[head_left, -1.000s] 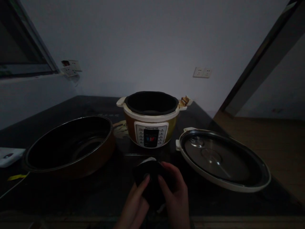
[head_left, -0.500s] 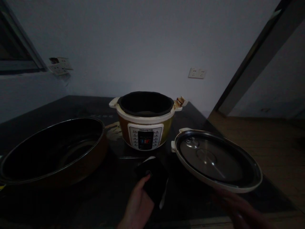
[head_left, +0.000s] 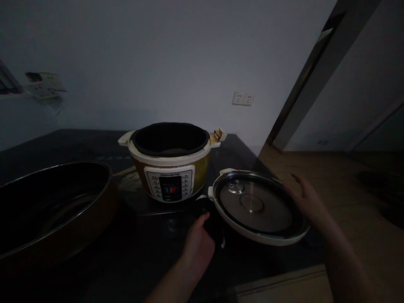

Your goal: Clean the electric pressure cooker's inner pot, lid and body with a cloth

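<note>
My left hand (head_left: 200, 242) is closed around a dark, limp piece that looks like a black cloth (head_left: 215, 221), with pale bits at its edges; much of it blends into the dark tabletop. An electric cooker's lid (head_left: 257, 206) lies inner side up to the right of the cloth, its metal face and white rim showing. Beside the right edge of that lid is my right hand (head_left: 307, 206), fingers stretched and apart; whether it touches the rim I cannot tell. The cooker (head_left: 172, 168), lidless with a black pot inside, stands behind the cloth.
A large dark pan (head_left: 104, 214) stands at the left. The dark table (head_left: 132, 261) meets the wall behind, where a double socket (head_left: 242, 99) is fixed. More worn sockets (head_left: 47, 86) are at the far left. Wooden floor (head_left: 318, 185) lies beyond the table's right edge.
The view has turned to the right. My right hand has risen from below the lid's front edge to its right side. My left hand, with the cloth, has come closer to the lid.
</note>
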A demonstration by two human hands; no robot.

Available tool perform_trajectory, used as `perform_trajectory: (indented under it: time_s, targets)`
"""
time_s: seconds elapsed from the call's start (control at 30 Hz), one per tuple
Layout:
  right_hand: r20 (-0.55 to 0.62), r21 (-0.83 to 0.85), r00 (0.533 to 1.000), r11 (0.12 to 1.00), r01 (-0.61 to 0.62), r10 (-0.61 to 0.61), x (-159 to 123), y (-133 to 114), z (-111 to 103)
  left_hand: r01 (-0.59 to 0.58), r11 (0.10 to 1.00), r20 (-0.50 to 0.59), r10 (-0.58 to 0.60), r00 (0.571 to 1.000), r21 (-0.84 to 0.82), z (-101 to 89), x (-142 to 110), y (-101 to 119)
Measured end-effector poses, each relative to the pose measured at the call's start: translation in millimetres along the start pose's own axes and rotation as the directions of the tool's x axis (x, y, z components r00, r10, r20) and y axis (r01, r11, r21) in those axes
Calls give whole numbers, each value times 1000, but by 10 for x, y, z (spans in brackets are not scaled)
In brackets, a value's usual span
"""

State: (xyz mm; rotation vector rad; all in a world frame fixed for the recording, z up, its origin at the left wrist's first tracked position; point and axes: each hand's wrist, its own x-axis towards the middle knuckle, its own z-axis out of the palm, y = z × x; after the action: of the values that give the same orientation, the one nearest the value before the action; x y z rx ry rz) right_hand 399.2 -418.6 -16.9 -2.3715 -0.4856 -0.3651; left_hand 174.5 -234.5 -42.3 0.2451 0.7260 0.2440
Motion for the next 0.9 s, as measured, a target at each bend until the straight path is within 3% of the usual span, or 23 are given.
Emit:
perform_trajectory:
  time_s: [0.1,0.2,0.43,0.53,0.7,0.9]
  targets:
    - [101,-81,993,995,-55,63,101,129,90,-23,1000,13,23,1000,-11,-17,72,-52]
    - [109,-107,988,990,-94,105,62,234,133,-29,1000,-3,29,1000,-3,-42,103,-65]
    - [76,-104,994,992,-68,76,-319,425,138,-21,1000,29,20,999,14,-74,25,-85]
    - [12,-57,998,997,-53,54,-562,399,118,-75,997,35,74,997,26,-154,16,-112]
    - [-77,73,983,985,-158,164,-898,250,122,-139,990,30,138,990,29,-319,-12,-144]
    - [-101,265,941,920,-288,323,-1183,125,179,-230,972,-28,229,973,-44,-425,-192,-119]
